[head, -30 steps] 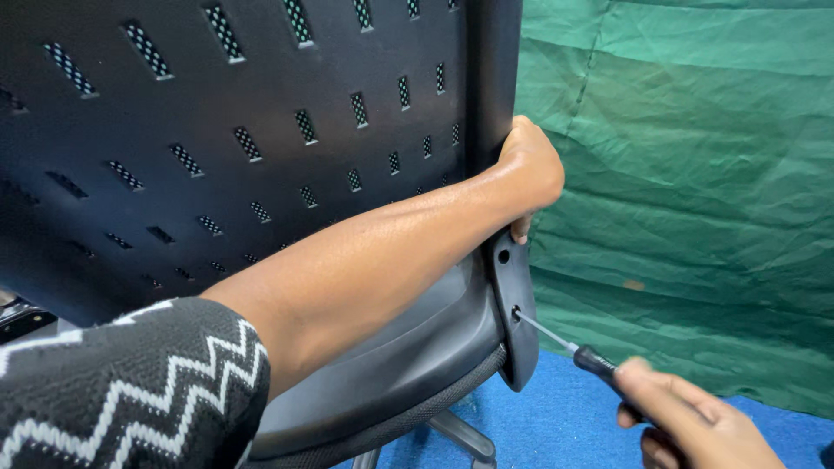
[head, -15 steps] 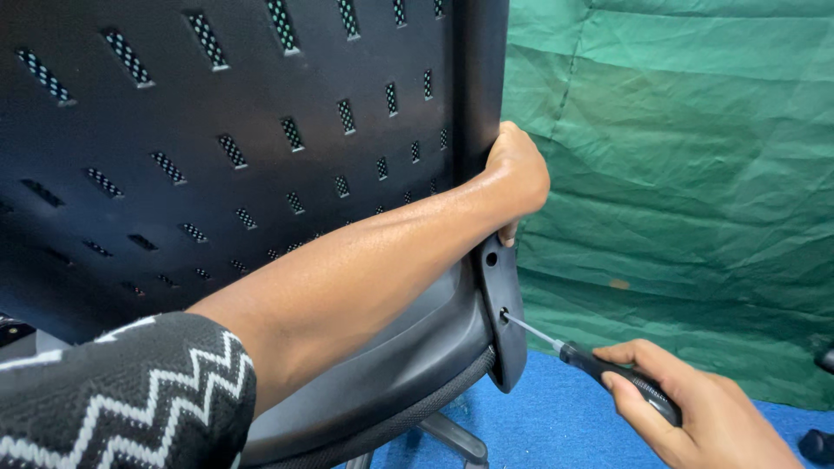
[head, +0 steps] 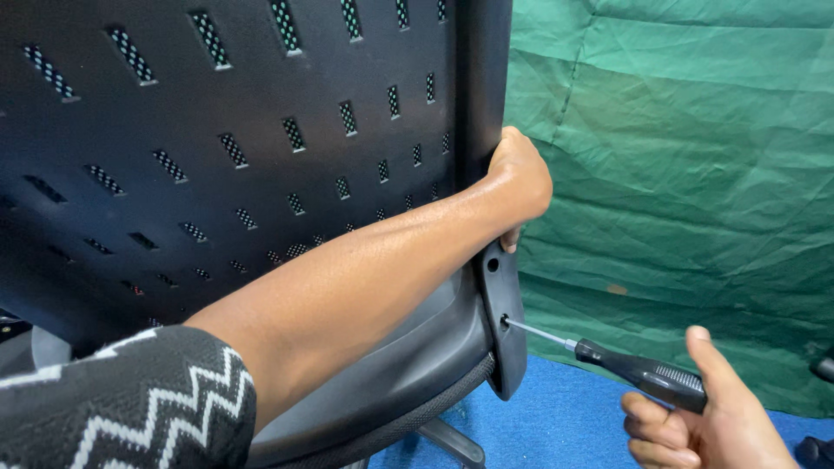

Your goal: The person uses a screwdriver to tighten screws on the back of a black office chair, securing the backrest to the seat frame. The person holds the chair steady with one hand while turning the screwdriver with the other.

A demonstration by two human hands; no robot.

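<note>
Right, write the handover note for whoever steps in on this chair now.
Left hand: gripping the side edge of the black chair backrest, steadying it.
Right hand: holding the black-handled screwdriver; its tip sits in the lower hole of the side bracket.
Done: cannot tell how far the screw is in; the upper bracket hole looks empty.
Left: this screw is being worked; the upper hole has no visible screw.
Around: green cloth backdrop, blue floor.

A black chair back [head: 226, 148] pierced with rows of small slots showing checked mesh, a black bracket [head: 504, 321], a black-handled screwdriver [head: 638, 373] with a silver shaft, a black sleeve [head: 122, 408] with white zigzags, a wrinkled green cloth [head: 678, 174], and what looks like blue carpet [head: 556, 426].
</note>
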